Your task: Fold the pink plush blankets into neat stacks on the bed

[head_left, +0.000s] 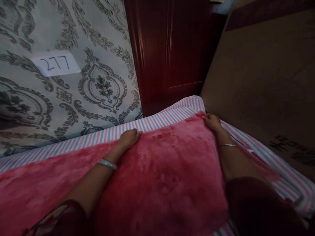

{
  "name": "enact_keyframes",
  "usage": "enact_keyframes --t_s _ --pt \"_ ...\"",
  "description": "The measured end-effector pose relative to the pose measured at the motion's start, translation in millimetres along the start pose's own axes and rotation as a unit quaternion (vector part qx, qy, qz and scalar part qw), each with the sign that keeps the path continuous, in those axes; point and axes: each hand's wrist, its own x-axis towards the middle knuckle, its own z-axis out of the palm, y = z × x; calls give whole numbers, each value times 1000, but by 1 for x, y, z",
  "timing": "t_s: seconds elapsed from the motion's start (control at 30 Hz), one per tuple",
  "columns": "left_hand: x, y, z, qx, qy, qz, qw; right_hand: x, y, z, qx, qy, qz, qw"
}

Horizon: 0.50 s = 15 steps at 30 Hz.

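Note:
A plush red-pink blanket (172, 157) spreads over a bed covered by a striped sheet (157, 121) in pink, grey and white. At the blanket's far edge, left of the middle, my left hand (129, 137) is closed on the fabric, with a pale bangle on that wrist. My right hand (213, 123) pinches the blanket's far right corner; a thin bangle circles this wrist. Between the hands the far edge runs fairly straight. On the right the blanket's side drops along my right forearm, where part of the striped sheet shows.
A patterned wallpapered wall (103, 82) rises behind the bed, with a paper label (57, 64) reading 277. Beside it stands a dark red wooden panel (169, 49). A large cardboard box (265, 72) stands close along the right side of the bed.

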Motion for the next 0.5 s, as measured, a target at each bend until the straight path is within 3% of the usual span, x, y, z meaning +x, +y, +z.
enact_keyframes --t_s 0.13,0.27,0.5 --pt "4 -6 18 -6 40 -3 999 -3 -1 1 -50 15 -13 999" --pt "4 -13 21 5 89 -34 995 -10 -6 2 -95 41 8 995" --pt "7 -16 27 -21 56 14 998 -18 -14 2 -124 10 26 992"
